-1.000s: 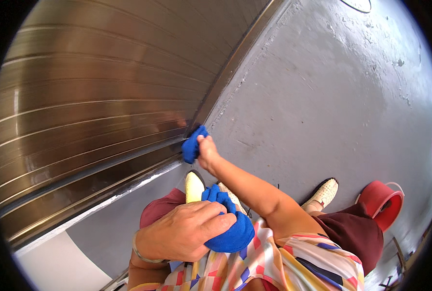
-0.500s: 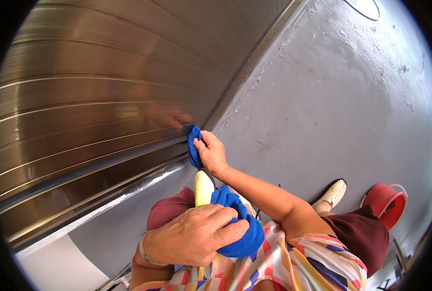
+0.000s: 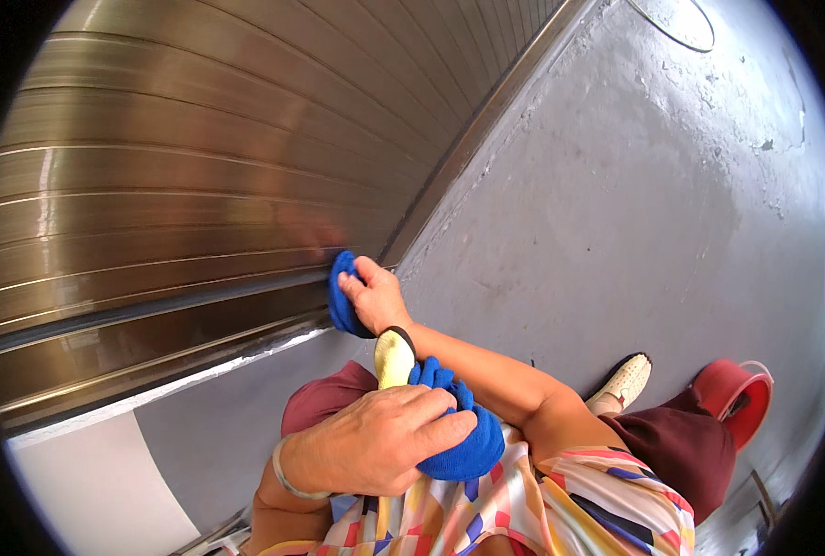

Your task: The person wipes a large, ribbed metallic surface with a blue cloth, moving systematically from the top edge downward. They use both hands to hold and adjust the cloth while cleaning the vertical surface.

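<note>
The person's right hand has thumb and fingers clamped on a blue cloth, which sits just left of the knuckles, seemingly against the near corner of a brown metal panel. The left hand, closer to the body, has its fingers curled over a bundled cloth, also blue. A yellow piece with a dark edge pokes out just beyond that hand; whether the fingers grip it too cannot be told.

The cloth in the right hand could catch or fold at the corner, where metal edges meet, and the fingertips could scrape on the nearby rail, to their left. The yellow piece comes so close to the right wrist that a backward pull could knock it. Loose folds could let the bundle slip from the left hand. Well to the right of both hands, the red bucket is beside the trouser leg; an outward knee could tip it. No brand, label or writing is readable.
</note>
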Motion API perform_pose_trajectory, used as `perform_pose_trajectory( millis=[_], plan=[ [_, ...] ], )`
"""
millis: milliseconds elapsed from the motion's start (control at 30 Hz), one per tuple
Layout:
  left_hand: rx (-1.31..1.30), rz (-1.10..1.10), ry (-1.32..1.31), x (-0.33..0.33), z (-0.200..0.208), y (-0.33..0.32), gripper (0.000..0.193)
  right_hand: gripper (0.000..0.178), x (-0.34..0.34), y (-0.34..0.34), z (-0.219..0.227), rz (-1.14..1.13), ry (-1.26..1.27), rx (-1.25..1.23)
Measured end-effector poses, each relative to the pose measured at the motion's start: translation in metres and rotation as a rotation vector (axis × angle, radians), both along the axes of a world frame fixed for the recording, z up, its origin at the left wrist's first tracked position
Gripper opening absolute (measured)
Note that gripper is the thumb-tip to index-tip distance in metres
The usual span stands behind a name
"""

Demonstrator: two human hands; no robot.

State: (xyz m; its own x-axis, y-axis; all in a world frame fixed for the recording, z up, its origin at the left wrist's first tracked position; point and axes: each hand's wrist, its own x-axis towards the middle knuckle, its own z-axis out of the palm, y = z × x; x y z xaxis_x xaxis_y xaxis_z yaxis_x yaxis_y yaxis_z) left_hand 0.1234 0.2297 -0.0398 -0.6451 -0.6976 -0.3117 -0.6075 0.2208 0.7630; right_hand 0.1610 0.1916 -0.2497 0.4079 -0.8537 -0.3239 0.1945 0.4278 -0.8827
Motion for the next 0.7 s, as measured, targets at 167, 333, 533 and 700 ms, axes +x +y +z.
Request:
perform_pose_trajectory(
  millis=[167, 333, 533, 700],
  plan=[
    [0.009, 0.015, -0.027, 0.0, 0.004, -0.003, 0.051, 0.029, -0.072, -0.055, 0.019, 0.179, -1.015, 0.409],
    [-0.063, 0.261, 0.013, 0.022, 0.011, -0.008, 0.047, 0.033, -0.114, -0.062, -0.002, -0.095, -0.366, -0.253],
    [-0.024, 0.395, 0.044, 0.06, 0.0, -0.003, 0.066, 0.026, -0.135, -0.081, 0.034, -0.191, 0.322, -0.738],
    [0.014, 0.459, 0.107, 0.057, -0.003, -0.006, 0.066, 0.023, -0.14, -0.079, 0.033, -0.144, -0.09, -0.379]
  ],
)
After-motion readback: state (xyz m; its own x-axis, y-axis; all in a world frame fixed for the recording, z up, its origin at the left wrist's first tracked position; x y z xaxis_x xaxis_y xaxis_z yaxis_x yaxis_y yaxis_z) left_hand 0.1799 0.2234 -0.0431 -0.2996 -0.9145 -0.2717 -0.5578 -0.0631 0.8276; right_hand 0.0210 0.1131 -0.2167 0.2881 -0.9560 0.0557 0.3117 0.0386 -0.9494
